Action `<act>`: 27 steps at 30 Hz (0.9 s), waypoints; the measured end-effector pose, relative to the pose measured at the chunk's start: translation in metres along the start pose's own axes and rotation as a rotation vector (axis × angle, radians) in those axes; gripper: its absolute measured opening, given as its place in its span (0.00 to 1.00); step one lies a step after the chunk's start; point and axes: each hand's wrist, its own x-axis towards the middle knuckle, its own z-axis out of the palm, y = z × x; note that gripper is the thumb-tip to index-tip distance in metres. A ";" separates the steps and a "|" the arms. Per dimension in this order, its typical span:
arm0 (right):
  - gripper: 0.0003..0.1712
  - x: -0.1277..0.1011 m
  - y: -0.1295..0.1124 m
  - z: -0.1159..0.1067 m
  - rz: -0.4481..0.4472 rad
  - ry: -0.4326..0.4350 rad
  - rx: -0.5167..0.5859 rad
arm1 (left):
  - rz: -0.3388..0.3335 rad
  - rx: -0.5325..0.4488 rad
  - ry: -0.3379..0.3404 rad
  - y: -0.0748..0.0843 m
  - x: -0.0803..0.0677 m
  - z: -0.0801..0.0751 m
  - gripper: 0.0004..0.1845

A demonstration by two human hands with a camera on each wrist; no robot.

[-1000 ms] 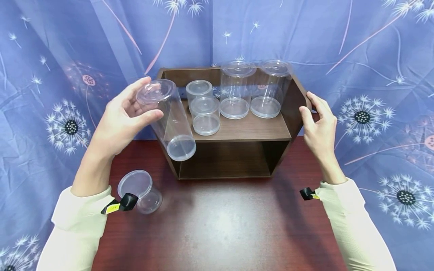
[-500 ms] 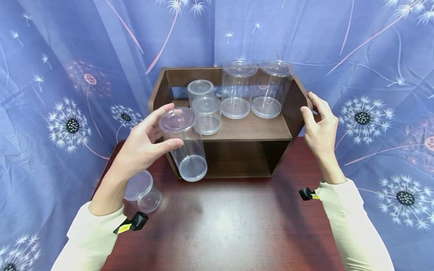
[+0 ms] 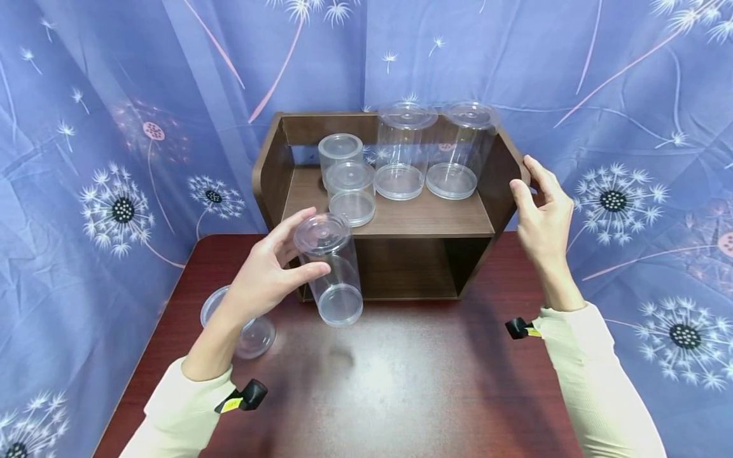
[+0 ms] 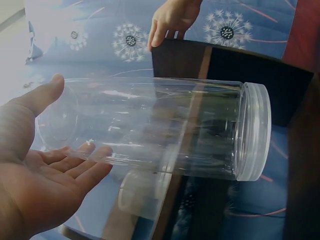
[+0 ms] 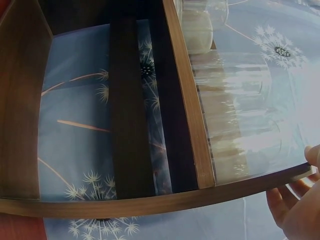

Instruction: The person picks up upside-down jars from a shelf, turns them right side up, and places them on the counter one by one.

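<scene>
My left hand [image 3: 266,280] grips a tall clear plastic jar [image 3: 342,273] near its upper end, thumb and fingers on opposite sides. The jar is raised in front of the shelf's left part, tilted, with its thick-rimmed end [image 4: 256,132] lowest. My right hand [image 3: 544,216] pinches the top edge of the right side panel of a brown two-tier wooden shelf [image 3: 424,222]. In the right wrist view, thumb and fingers lie on either side of that panel [image 5: 245,188]. On the upper tier stand two tall clear jars [image 3: 401,152] and two short ones [image 3: 352,194].
Behind my left forearm, another clear container [image 3: 256,337] is partly hidden on the red-brown table [image 3: 401,381]. The shelf's lower tier [image 3: 406,273] opens toward me. A blue curtain [image 3: 446,57] with dandelion prints hangs behind and to both sides.
My left hand has carried the tall jar right and down, from beside the shelf's left panel to in front of the shelf. My right hand has stayed on the right panel.
</scene>
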 end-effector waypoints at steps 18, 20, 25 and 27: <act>0.25 0.003 0.021 -0.006 0.056 -0.037 0.081 | -0.008 -0.187 0.065 -0.042 -0.018 0.042 0.42; 0.25 0.004 0.021 -0.006 0.059 -0.038 0.085 | -0.011 -0.205 0.076 -0.047 -0.021 0.046 0.42; 0.26 0.003 0.022 -0.008 0.067 -0.038 0.080 | -0.027 -0.237 0.089 -0.059 -0.026 0.058 0.42; 0.26 0.002 0.023 -0.009 0.074 -0.039 0.079 | -0.035 -0.258 0.095 -0.063 -0.028 0.062 0.42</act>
